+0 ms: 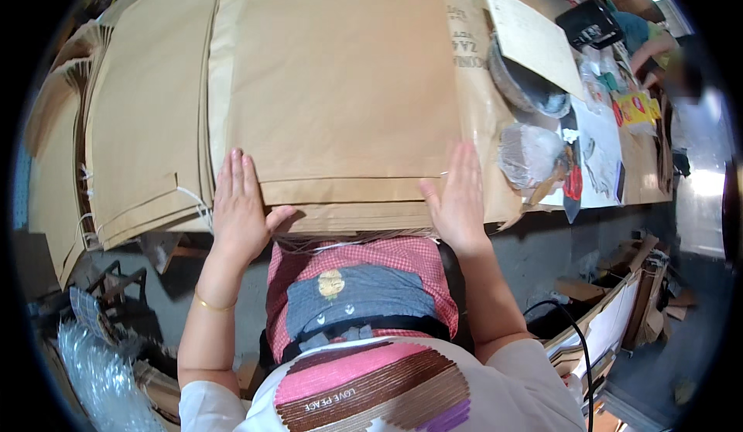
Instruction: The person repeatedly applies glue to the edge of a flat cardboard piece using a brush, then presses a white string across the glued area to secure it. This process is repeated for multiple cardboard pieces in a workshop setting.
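A stack of large brown kraft paper sheets or bags (pixel 348 84) lies on the table in front of me, its folded lower edges layered toward my lap. My left hand (pixel 240 208) rests along the left edge of this stack, fingers straight and together, thumb out toward the paper. On the opposite edge lies my right hand (pixel 460 204), fingers stretched upward and slightly blurred, thumb pointing inward. Neither hand grips anything. Left of my left hand is another brown paper stack (pixel 151 107), with white string (pixel 197 204) at its lower corner.
To the right stand a basin (pixel 515 88) partly under a pale board (pixel 534 37), a clear plastic bundle (pixel 530 153), a red-handled tool (pixel 573 183) with its blade past the table edge, and a yellow packet (pixel 638 109). Another person (pixel 654 45) is at far right. Cardboard (pixel 611 308) lies below.
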`<action>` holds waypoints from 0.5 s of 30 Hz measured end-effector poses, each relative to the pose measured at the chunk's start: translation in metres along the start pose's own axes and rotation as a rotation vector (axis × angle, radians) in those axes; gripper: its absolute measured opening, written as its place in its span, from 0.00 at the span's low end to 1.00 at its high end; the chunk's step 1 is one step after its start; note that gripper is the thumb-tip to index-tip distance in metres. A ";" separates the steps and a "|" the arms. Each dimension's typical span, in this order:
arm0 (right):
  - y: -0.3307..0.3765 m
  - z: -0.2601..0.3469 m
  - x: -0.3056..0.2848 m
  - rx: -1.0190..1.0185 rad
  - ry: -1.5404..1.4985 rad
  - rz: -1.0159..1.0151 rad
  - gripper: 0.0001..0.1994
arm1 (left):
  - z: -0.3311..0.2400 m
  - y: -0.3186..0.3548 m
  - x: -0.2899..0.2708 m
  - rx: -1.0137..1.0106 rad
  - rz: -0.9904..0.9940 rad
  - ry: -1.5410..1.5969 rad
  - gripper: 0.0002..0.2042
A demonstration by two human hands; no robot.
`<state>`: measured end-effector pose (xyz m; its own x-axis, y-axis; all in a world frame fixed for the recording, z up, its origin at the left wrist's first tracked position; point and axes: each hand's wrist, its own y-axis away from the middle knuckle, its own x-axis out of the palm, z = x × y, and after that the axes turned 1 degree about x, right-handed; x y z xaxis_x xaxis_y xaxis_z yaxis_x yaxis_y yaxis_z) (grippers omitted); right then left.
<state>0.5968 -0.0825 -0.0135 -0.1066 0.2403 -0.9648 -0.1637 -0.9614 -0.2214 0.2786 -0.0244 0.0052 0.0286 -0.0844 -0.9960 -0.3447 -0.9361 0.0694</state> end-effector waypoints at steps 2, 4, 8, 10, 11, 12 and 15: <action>-0.001 -0.011 -0.001 0.073 0.028 -0.036 0.35 | 0.006 0.001 0.006 0.009 -0.041 0.058 0.42; -0.005 -0.014 0.003 0.108 0.105 -0.002 0.30 | 0.007 -0.002 0.013 -0.002 -0.090 0.152 0.40; -0.013 -0.004 -0.007 -0.058 -0.188 -0.189 0.17 | 0.015 -0.004 0.010 -0.055 -0.157 0.448 0.33; -0.006 -0.016 -0.014 0.307 -1.047 -0.076 0.14 | 0.031 -0.004 0.017 -0.145 -0.336 0.497 0.25; -0.005 -0.024 -0.031 0.471 -1.354 0.000 0.19 | 0.036 -0.003 0.014 -0.288 -0.320 0.637 0.23; -0.004 -0.030 -0.053 0.494 -1.657 0.098 0.24 | 0.040 0.002 0.008 -0.432 -0.309 0.782 0.21; -0.002 -0.040 -0.059 0.492 -1.434 0.347 0.24 | 0.036 0.012 -0.007 -0.518 0.028 1.516 0.09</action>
<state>0.6427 -0.0999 0.0381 -0.9739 0.2224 0.0445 -0.1970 -0.9269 0.3195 0.2406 -0.0230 0.0106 0.9977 -0.0521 -0.0440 -0.0295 -0.9115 0.4103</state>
